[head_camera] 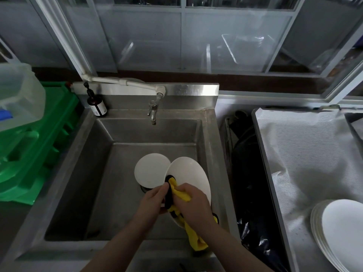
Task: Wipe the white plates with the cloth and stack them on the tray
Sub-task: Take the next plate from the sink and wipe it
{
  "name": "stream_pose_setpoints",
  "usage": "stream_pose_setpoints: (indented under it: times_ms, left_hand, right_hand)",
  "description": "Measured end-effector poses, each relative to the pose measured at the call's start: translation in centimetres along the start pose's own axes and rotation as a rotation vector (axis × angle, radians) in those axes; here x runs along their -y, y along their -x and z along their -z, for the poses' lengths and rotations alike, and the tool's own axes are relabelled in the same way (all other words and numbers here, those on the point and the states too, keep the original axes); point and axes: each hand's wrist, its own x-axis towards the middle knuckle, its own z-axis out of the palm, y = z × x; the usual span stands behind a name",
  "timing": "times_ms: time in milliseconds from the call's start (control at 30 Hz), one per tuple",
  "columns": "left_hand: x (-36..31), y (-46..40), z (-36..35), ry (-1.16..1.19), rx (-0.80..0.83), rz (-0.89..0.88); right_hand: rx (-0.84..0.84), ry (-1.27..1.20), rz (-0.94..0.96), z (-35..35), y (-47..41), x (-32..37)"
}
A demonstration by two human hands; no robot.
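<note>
1. The white plate under work is held tilted over the steel sink, its face turned toward the camera and its near edge hidden behind both hands.
2. The left hand sits at the plate's near-left edge. Its grip is closed, fingers curled onto the black edge of the cloth; whether it also pinches the plate rim there cannot be told.
3. The right hand lies over the lower face of the plate. Its grip is closed around a bunched fold of the yellow cloth, pressing it against the plate surface, knuckles up.
4. The cloth runs from the plate's centre, between the two hands, and hangs down past the right wrist over the sink's front rim.
5. Both forearms enter from the bottom edge of the view and converge above the basin, the right crossing over the hanging cloth.
6. A second plate lies on the sink floor, just left of the held plate and partly overlapped by it, over the drain.
7. A stack of plates rests at the near right on the lined tray, well apart from the sink.
8. The tap stands at the back of the sink, a dark pump bottle at its left corner, and a green crate beside it.
</note>
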Motion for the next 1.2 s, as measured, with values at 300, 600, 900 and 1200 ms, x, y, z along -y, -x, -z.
stream_pose_setpoints:
  times_ms: [300,600,900,1200]
  left_hand:
    - [0.0,0.3,0.5,-0.071,0.059,-0.064]
    - [0.2,0.5,1.1,-0.099,0.061,-0.091]
    - [0.7,0.7,1.7,-0.1,0.068,-0.087]
    - [1.1,0.5,1.6,-0.054,0.09,-0.082]
  right_hand:
    - [-0.066,0.112,0.042,0.8,-0.4,-0.3]
    - [-0.119,0.059,-0.108,3.2,-1.9,-1.9]
    - [-0.203,0.167,-0.26,6.1,-2.7,-4.0]
    - [-0.159,0.131,-0.218,5.0,-2.1,-3.5]
